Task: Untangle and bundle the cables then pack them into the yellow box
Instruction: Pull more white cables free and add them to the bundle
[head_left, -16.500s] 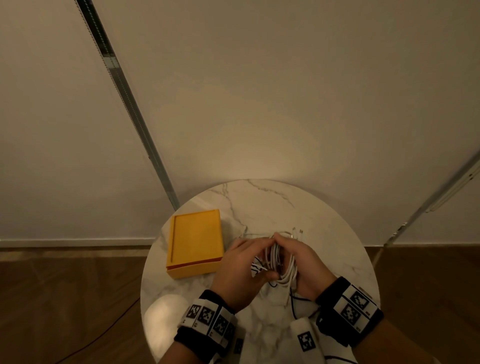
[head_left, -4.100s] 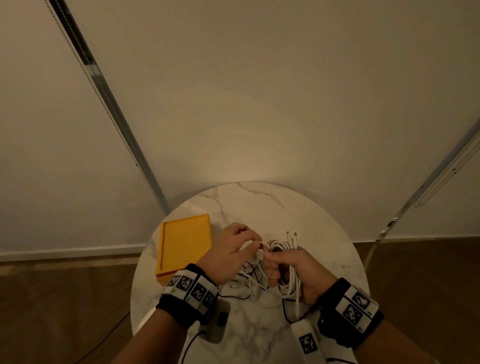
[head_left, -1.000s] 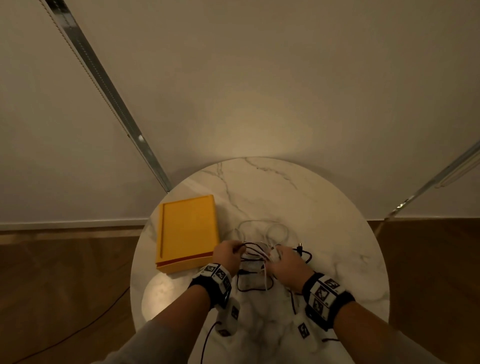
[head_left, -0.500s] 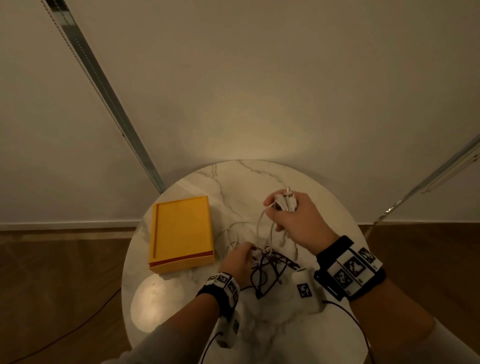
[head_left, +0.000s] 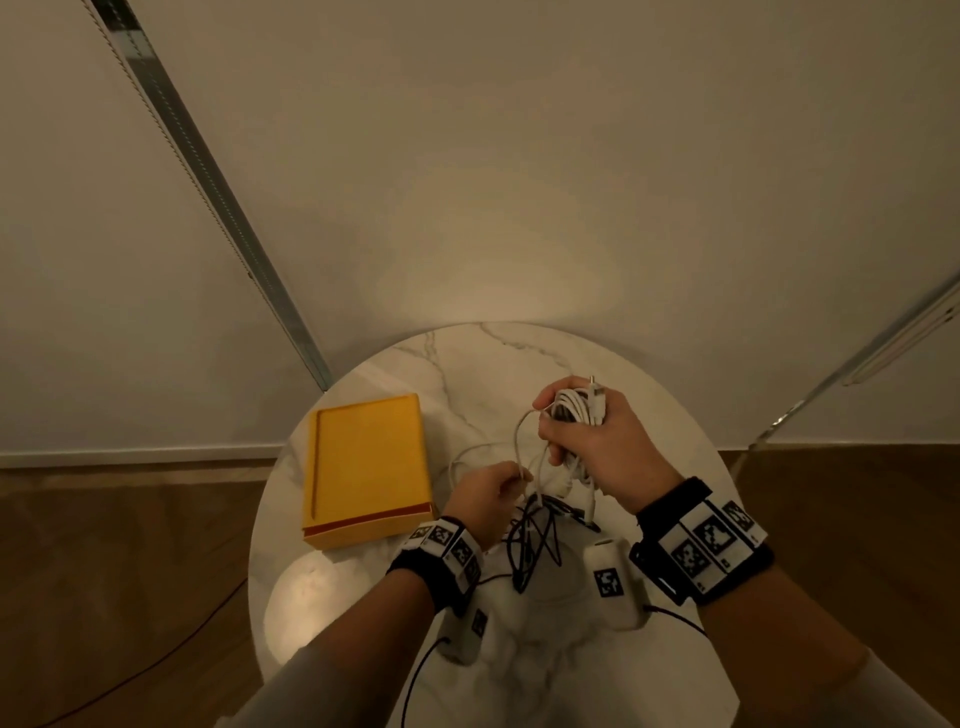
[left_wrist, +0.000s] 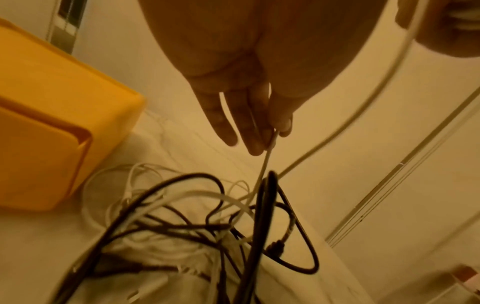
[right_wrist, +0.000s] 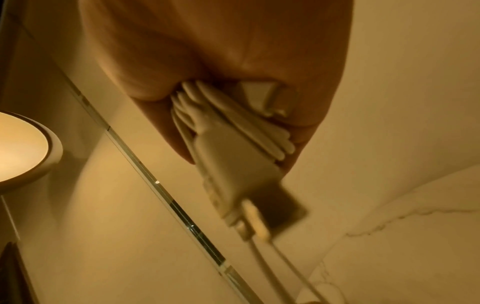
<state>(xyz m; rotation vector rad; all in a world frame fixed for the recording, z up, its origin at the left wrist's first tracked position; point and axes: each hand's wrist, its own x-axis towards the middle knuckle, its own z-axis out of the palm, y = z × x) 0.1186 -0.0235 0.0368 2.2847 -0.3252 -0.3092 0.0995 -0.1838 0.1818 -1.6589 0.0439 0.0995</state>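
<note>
Marble table (head_left: 649, 415): yellow box (head_left: 369, 467) lidded, contents seemingly hidden

Yellow box (head_left: 369, 467), white cables (head_left: 574, 410), black cables (head_left: 535, 540), white grey-veined marble table (head_left: 519, 353).

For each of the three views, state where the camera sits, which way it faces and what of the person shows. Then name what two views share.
Head: on the head, facing down at the round table; both forearms, left hand and right hand show.
Left wrist: under the left hand, facing along its fingers at the tangled cables.
Right wrist: under the right hand, facing the white cable bundle it grips.
Shared: head and left wrist both show the yellow box.
</note>
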